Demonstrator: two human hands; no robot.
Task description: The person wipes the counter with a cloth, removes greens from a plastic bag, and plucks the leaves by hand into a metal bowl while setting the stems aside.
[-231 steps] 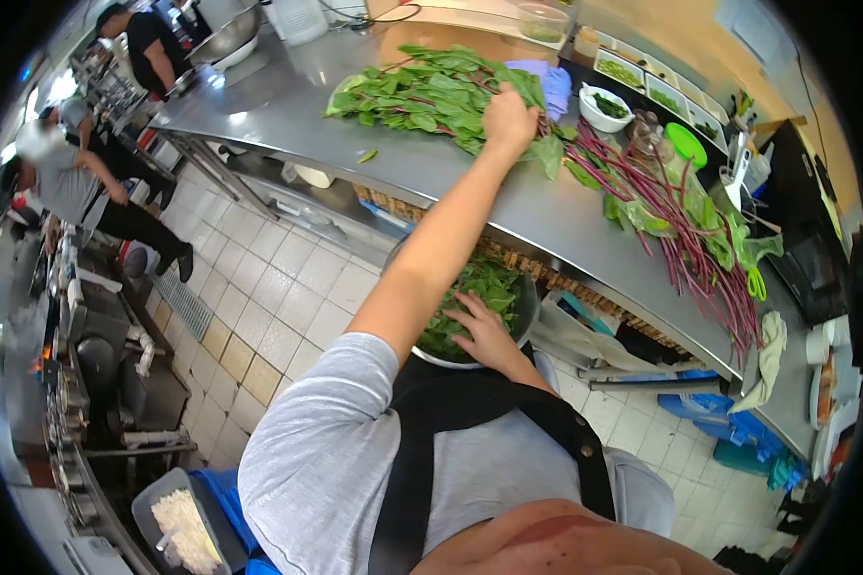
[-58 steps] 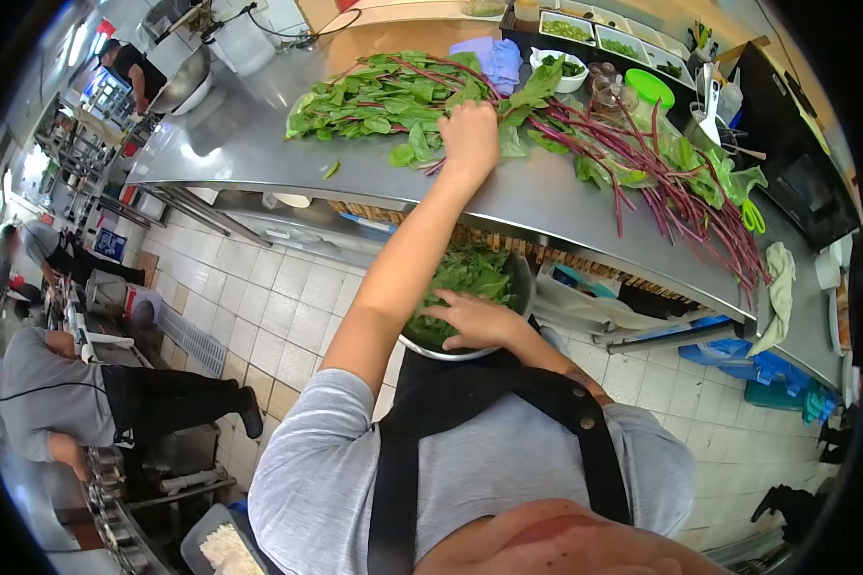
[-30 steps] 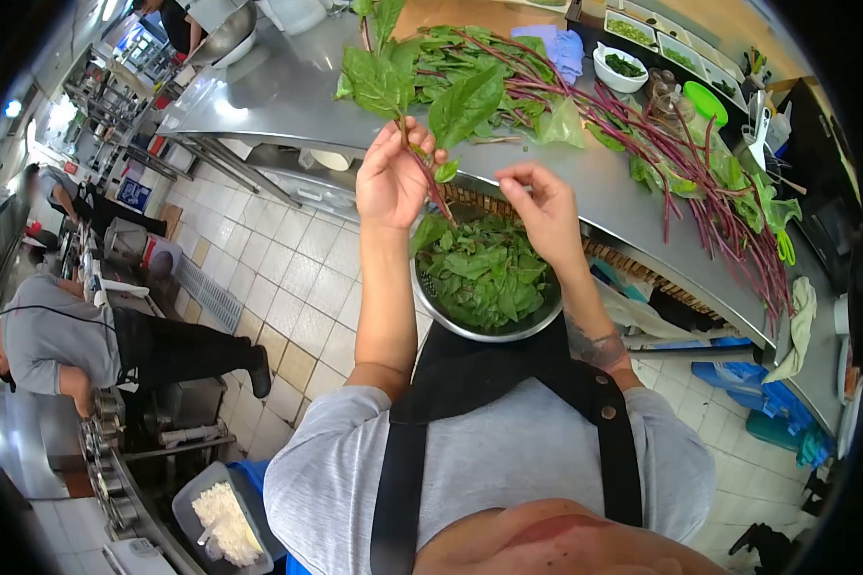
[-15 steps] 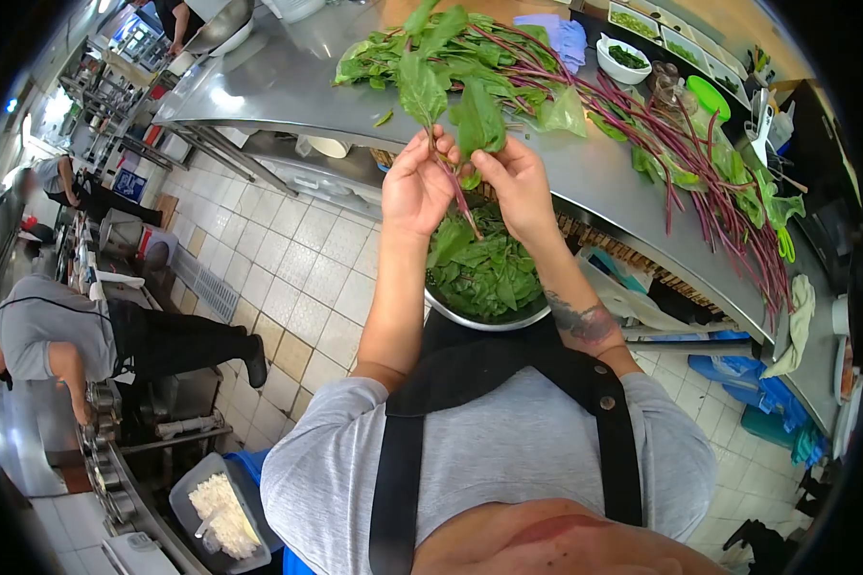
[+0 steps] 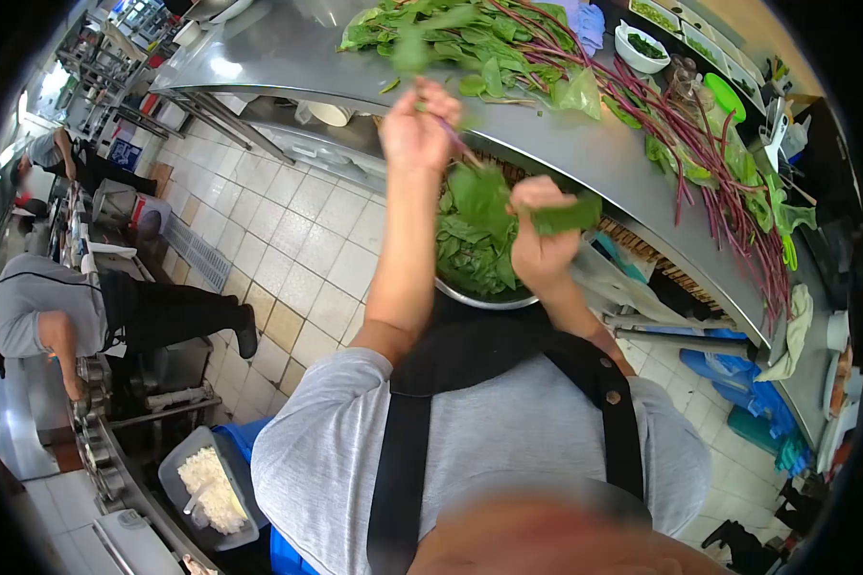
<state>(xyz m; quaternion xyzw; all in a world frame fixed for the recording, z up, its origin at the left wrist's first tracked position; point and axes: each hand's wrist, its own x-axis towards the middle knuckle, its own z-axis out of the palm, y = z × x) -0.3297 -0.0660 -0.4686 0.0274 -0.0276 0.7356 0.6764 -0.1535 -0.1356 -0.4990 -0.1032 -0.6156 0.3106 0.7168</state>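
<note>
My left hand [image 5: 418,134] is closed around a purple-stemmed leafy green [image 5: 411,50], its upper leaf blurred by motion above the table edge. Lower and to the right, my right hand [image 5: 543,238] pinches a broad green leaf [image 5: 566,215]. More green leaves [image 5: 479,251] fill a metal bowl [image 5: 489,305] in front of my apron, below both hands. On the steel table [image 5: 288,62], a pile of leafy greens [image 5: 451,43] lies beyond my left hand. Long bare purple stems [image 5: 714,201] spread along its right side.
A white bowl of chopped greens [image 5: 641,48], a bright green bowl [image 5: 725,98] and trays [image 5: 705,48] stand at the back right. A tub of white food [image 5: 211,489] is at lower left. One person [image 5: 48,307] works at the left counter; another [image 5: 53,158] stands farther back.
My right hand has pulled away from the left, down and right over the bowl, with a leaf. My left hand has risen slightly with the stem.
</note>
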